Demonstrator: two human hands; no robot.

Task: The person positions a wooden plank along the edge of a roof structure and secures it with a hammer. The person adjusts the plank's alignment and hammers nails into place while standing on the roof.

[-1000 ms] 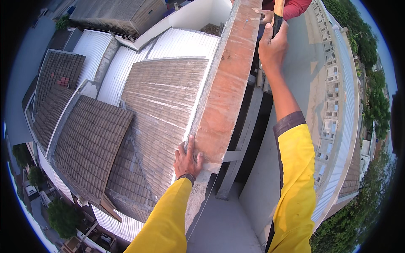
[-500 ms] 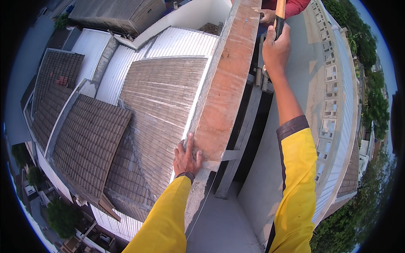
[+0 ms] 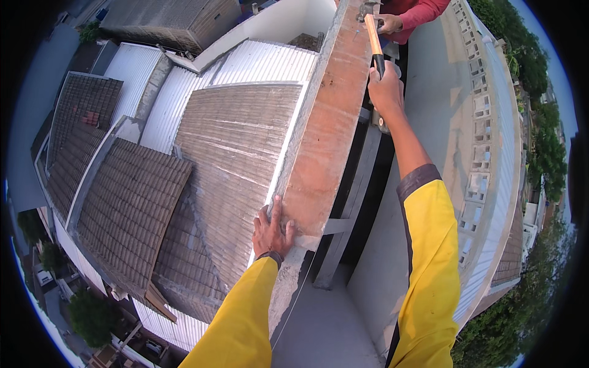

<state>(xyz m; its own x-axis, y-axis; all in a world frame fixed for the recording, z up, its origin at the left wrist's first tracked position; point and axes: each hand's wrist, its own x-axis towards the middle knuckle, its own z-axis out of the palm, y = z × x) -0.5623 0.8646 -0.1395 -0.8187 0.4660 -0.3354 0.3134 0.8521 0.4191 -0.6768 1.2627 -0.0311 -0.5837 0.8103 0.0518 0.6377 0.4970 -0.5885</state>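
Observation:
My right hand (image 3: 386, 92) is wrapped round the black grip of a claw hammer (image 3: 372, 35) with a wooden handle. The hammer's metal head is at the far end of a reddish-brown plywood board (image 3: 328, 116), which lies along the top of a concrete wall. A nail (image 3: 356, 33) stands in the board near the hammer head. My left hand (image 3: 271, 233) rests flat with its fingers spread on the wall's edge, touching the board's near left corner. Beside the hammer head is the hand (image 3: 389, 23) of another person in a red sleeve; what it holds is hard to make out.
Left of the wall, far below, lie tiled roofs (image 3: 239, 135) and white corrugated sheets (image 3: 264, 64). To the right of the board, a grey beam (image 3: 343, 239) runs beside a dark gap. A thin string (image 3: 291, 306) stretches along the wall's near end.
The hammer has swung down and away from me, its head now at the board's far end. My right hand has shifted forward and slightly left. My left hand stays put.

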